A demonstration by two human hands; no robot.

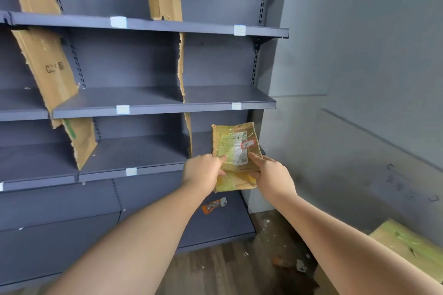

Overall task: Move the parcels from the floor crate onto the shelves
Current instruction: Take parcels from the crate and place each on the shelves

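You are holding a flat brown cardboard parcel (236, 151), wrapped in clear tape, at the right end of the grey-blue metal shelves (143, 100).

Your left hand (203, 170) is gripping its left edge with curled fingers, and your right hand (271, 172) is gripping the right edge, with the index finger lying straight on the white label. The parcel's long axis is pointing away from you toward the shelf back, label side up, and its far end is reaching into the compartment right of a torn brown cardboard divider (189, 136); I cannot tell if it is touching the shelf. A small orange packet (213, 205) is lying on the shelf below. A grey wall (359, 55) is standing on the right, above a dusty wood-pattern floor (227, 268), where another taped cardboard box (407, 244) is resting.
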